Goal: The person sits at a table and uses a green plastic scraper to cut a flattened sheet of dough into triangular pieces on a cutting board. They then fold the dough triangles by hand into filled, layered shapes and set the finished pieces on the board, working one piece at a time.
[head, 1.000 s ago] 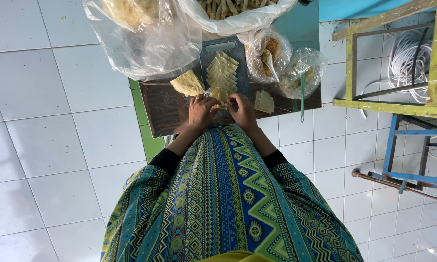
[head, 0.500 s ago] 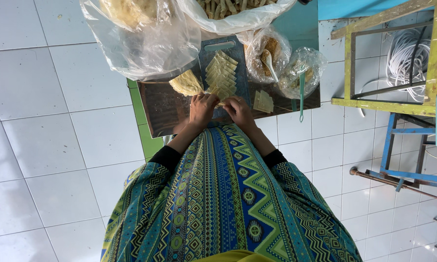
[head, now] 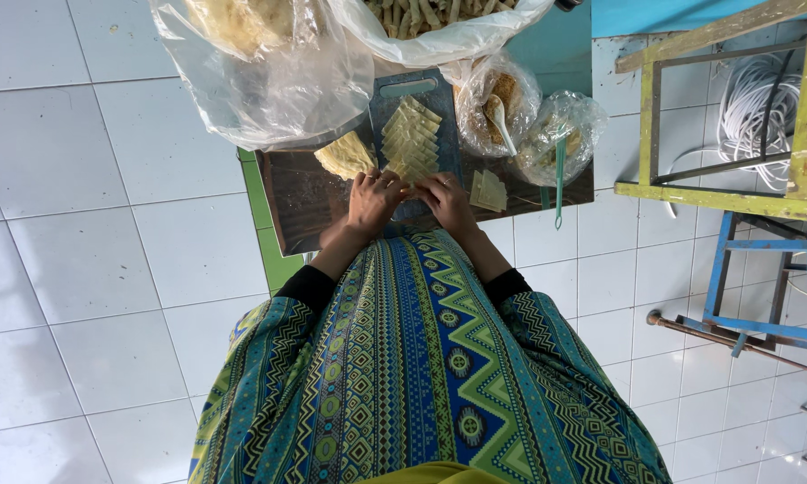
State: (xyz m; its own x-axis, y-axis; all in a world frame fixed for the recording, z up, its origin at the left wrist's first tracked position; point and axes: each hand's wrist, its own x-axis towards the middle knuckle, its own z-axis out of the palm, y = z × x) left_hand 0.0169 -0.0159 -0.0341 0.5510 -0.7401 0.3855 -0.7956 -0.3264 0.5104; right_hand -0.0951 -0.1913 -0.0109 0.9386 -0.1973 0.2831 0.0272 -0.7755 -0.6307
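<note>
Pastry sheet [head: 410, 186], apparently between both hands, over dark tray [head: 300, 202], white-tiled floor [head: 90, 260].

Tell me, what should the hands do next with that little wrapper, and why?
Probably finish folding it and lay it on the row of folded wrappers. Both the left hand and the right hand pinch one pale piece together just below that row on the cutting board.

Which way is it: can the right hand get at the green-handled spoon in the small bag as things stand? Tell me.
Probably yes. The right hand rests at the cutting board, and the green-handled spoon sticks out of its small bag just beyond the small stack of wrappers; nothing stands between.
</note>
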